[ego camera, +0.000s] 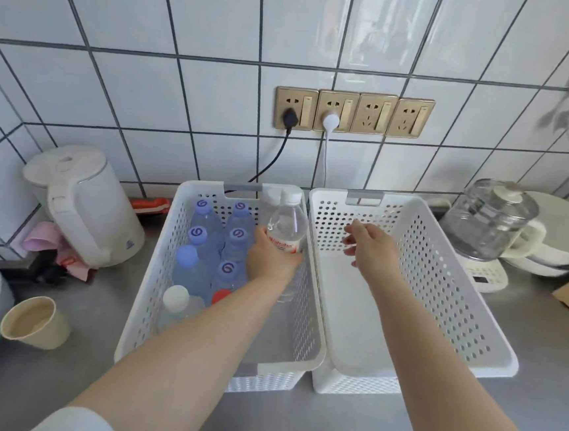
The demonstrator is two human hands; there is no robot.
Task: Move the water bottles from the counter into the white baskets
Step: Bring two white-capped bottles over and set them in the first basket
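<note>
Clear water bottle point(287, 224): transparent plastic, white cap, red-and-white label band at mid-body; upright, inside the left white basket point(145, 292) by its right wall, toward the rear. A second white cap point(272, 193) shows just behind it.

Other bottles in the same basket: five with pale purple caps point(199, 233) standing in two rows along the left side; one white-capped bottle point(176, 298) at the front left; a red cap point(221, 296) partly hidden by the forearm.

Right white basket point(448, 298): perforated walls, just beside the left basket, both on the grey bench point(536, 392).

Left hand point(270, 258): arm reaching forward into the left basket, fingers wrapped round the clear bottle at label height.

Right hand point(371, 245): arm extended over the right basket, palm down, fingers point(352, 233) loosely spread and slightly bent, holding nothing.

Surroundings: white kettle point(88, 205) at left, paper cup point(34, 324) at front left, glass kettle point(485, 226) at right, four wall sockets point(354, 112) on the tiled wall, two with plugs.
</note>
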